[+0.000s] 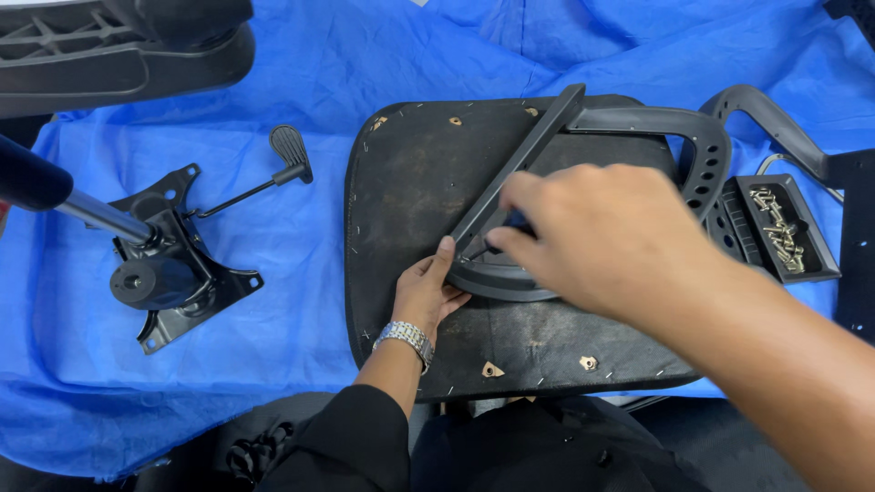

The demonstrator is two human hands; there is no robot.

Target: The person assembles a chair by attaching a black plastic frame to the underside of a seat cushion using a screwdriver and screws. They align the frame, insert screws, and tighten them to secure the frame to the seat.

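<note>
Hands are working at centre frame: left hand (427,290) bracing the grey armrest (583,155) on the upturned seat base (410,182), right hand (597,232) pinching a dark tool (488,239) that risks slipping toward eight o'clock onto the left thumb.

Black seat pan (410,182), blue cloth (301,73), silver wristwatch (406,336)

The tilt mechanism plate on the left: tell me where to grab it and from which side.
Take the tilt mechanism plate by its metal gas-lift tube, coming from the left. The tube sticks out up-left as a straight round handle, while the plate has sharp stamped edges and a thin lever on the right. Both hands are busy at the armrest.
</note>
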